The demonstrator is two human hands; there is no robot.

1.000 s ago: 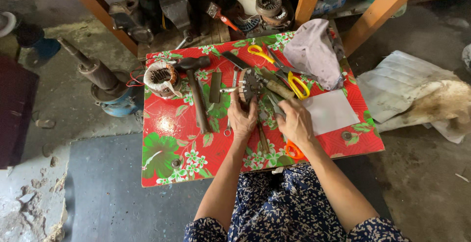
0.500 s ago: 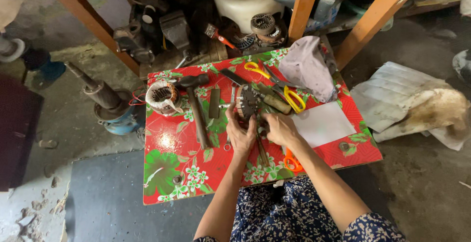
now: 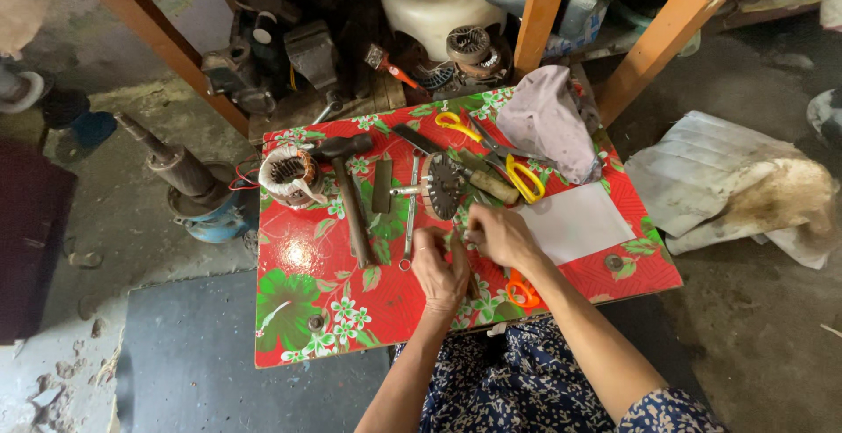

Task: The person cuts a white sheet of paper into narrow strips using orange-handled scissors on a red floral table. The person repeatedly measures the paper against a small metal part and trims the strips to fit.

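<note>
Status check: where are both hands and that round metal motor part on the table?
Left hand and right hand together over the red table. Motor part lies just beyond them, untouched. Wrench beside it.

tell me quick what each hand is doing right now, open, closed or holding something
Left hand: fingers curled, resting on the red floral table; what they pinch cannot be told.
Right hand: fingers curled near the motor rotor; contents cannot be told.

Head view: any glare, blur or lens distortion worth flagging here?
Head view: a bright glare patch on the glossy red floral tabletop; the left hand and right hand look sharp enough, without obvious motion blur; the orange wooden posts splay outward, suggesting wide-angle distortion; clutter at the top sits in shadow.
</note>
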